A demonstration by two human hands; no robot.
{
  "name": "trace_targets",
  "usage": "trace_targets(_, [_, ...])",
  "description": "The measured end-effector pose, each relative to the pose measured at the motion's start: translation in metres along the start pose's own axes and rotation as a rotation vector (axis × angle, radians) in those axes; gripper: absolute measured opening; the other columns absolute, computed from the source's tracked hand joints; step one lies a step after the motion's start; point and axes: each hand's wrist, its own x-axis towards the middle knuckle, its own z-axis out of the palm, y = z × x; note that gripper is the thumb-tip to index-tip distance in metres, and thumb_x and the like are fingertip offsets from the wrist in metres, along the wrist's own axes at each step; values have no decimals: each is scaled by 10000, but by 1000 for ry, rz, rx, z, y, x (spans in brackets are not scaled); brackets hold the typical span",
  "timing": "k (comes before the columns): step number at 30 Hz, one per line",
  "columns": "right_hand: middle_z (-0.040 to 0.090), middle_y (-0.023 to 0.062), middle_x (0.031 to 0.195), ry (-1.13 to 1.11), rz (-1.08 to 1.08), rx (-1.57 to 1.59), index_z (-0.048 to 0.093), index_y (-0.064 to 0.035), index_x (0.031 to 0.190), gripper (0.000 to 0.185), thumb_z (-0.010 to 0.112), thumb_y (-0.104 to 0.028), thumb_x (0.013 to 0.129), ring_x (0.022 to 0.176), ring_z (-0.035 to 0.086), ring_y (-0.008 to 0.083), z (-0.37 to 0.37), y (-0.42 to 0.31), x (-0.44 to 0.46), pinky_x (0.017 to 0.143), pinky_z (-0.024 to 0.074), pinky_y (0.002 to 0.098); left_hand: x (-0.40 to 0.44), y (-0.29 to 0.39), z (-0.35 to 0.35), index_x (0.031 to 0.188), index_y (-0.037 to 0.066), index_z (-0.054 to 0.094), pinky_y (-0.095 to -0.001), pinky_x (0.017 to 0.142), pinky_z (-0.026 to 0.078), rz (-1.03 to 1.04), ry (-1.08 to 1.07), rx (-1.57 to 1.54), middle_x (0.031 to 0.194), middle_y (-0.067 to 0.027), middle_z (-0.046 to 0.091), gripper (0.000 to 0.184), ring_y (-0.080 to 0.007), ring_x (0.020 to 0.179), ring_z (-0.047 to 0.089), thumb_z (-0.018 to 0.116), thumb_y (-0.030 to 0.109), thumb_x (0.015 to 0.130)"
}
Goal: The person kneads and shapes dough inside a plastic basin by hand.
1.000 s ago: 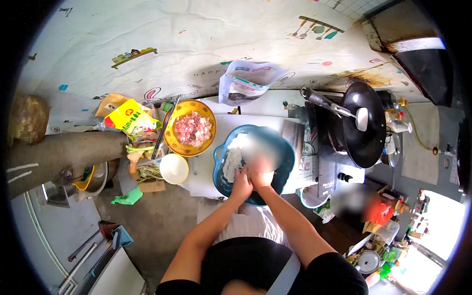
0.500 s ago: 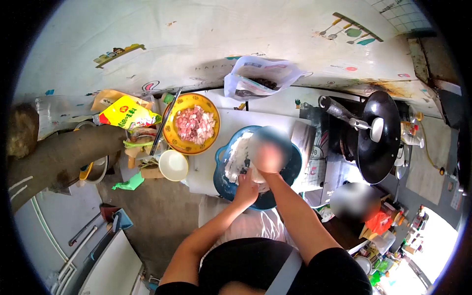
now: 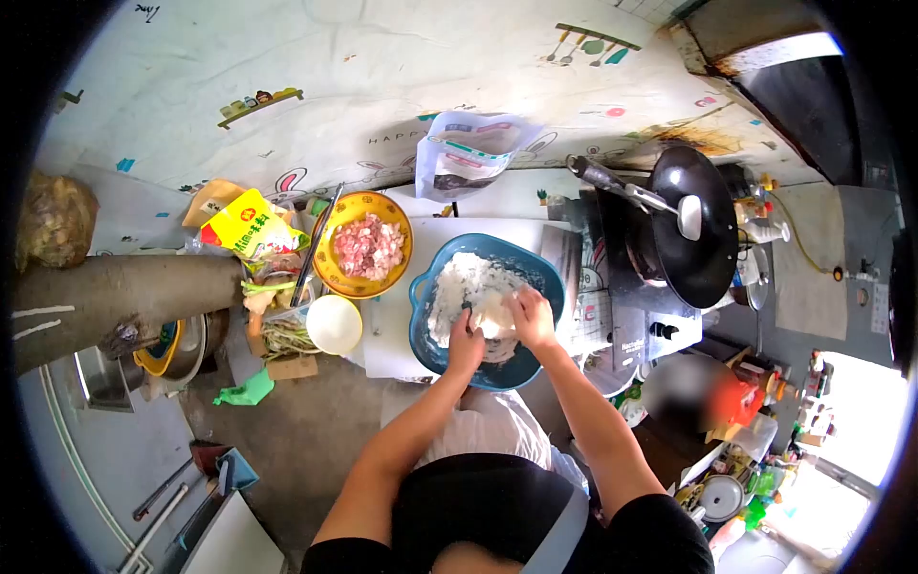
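Observation:
Both hands are inside a blue basin (image 3: 421, 304) that holds loose white powder (image 3: 457, 287), which looks like flour. A pale, powder-coated lump (image 3: 495, 321) lies between them; whether it is dough cannot be made out. At its left side, my left hand (image 3: 466, 346) has its fingers bent against the lump, the thumb near its edge. From the right, my right hand (image 3: 532, 316) grips the lump with curled fingers. The undersides of the fingers are hidden.
Left of the basin stands a yellow bowl (image 3: 327, 277) of diced meat (image 3: 368, 246), near a white bowl (image 3: 335, 325) and a yellow packet (image 3: 251, 226). An open bag (image 3: 469, 158) stands behind. A black wok (image 3: 693, 253) with a spatula (image 3: 688, 216) is at right.
My right hand has come down from above the basin's right part to the lump. My left hand has shifted slightly left and down. The camera view has tilted.

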Motion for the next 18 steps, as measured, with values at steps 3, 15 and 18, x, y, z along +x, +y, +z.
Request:
trace_targets(3, [559,184,821,19,-88,89,600,8,778,162,564,-144,821,726,567,349,-10,-5,-10,655,467,389,1,11,-5,1165,-42,519,-373,863,440,21,-10,5,1062,-234,547,365,-349,960,563,499,44,811])
trace_targets(15, [633,215,1013,-653,345,-460,664,1,916,275,505,-194,805,939,631,342,31,17,32,806,514,397,12,66,-7,844,1,521,-332,610,448,322,42,405,783,-125,526,182,-254,713,559,658,52,735])
trace_targets(18, [628,216,1027,-725,377,-538,657,0,953,284,505,-192,808,960,625,340,33,4,47,812,512,393,23,77,-10,781,20,479,-342,567,427,112,-30,405,654,-109,504,214,-233,641,550,681,51,715])
